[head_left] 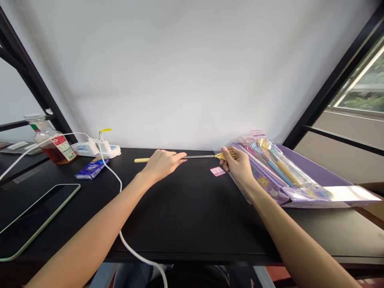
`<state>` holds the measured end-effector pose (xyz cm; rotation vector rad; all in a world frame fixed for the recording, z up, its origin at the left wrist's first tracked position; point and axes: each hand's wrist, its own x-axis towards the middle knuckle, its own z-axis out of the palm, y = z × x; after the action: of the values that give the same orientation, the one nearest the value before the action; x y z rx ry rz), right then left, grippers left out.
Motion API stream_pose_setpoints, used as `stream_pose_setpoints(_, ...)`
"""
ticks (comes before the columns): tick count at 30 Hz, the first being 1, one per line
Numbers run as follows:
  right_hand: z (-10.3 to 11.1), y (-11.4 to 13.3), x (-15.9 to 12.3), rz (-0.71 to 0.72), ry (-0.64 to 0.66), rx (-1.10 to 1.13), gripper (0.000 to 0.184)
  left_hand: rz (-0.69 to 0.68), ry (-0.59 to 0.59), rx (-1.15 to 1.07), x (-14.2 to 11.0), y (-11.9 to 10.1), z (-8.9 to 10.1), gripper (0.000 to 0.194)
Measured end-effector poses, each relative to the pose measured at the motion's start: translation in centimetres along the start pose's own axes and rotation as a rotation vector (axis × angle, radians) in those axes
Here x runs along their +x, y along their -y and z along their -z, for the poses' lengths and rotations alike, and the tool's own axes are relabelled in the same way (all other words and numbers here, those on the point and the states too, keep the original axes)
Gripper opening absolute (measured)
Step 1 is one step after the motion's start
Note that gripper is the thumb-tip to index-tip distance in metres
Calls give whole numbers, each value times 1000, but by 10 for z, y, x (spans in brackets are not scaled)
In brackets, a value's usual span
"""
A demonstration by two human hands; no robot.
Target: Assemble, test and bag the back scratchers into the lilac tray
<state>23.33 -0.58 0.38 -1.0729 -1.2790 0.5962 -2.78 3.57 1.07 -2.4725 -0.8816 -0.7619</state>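
Note:
A telescopic back scratcher (199, 157) is stretched out level above the black desk, its thin metal rod pulled long. My left hand (161, 163) is closed around it near the yellow grip, whose end sticks out to the left. At the other end, my right hand (239, 163) pinches the yellow claw head, and the claw's prongs are partly covered by the fingers. Below the right hand lies a small pink card (217, 171), and clear plastic wrapping (244, 193) shows under the wrist.
On the right, an open purple box (315, 170) holds more wrapped back scratchers (277, 160). To the left stand a bottle of dark liquid (55, 144), a power strip (112, 151), a blue packet (91, 169) and a phone (36, 220). A white cable (129, 246) crosses the desk.

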Motion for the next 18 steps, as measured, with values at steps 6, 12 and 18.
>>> stream_pose_setpoints(6,21,-1,13,13,-205,233,46,32,41,-80,-4,14,7,31)
stream_pose_setpoints(12,2,2,0,20,-112,107,47,-4,26,-32,1,-1,3,33)
stream_pose_setpoints(18,-27,11,-14,4,174,40,43,-11,-22,21,15,-30,0,33)
